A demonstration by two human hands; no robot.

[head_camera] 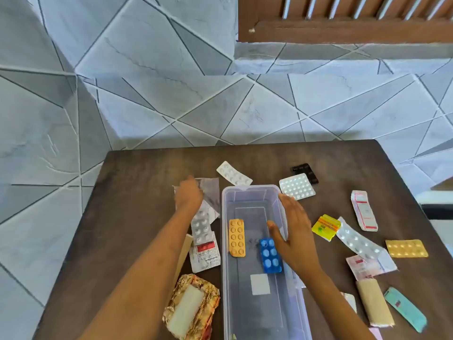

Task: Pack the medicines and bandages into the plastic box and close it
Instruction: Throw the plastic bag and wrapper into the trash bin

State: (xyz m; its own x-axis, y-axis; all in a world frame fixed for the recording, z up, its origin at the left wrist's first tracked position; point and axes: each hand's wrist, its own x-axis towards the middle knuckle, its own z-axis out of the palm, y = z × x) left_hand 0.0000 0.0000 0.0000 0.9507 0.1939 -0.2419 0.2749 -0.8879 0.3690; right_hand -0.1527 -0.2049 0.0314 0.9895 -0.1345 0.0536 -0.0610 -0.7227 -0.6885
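clear plastic box (255,195), matt wood table (137,182)

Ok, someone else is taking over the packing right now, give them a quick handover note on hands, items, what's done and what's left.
Left hand: reaching onto the silver sachets left of the box; grip not visible.
Right hand: open, over the plastic box's right wall, beside the blue blister pack.
Done: orange blister pack and blue pack lie in the box.
Left: strips and sachets on the table both sides of the box, including the yellow packet, the gold strip and the bandage roll. No lid in view; box still open.
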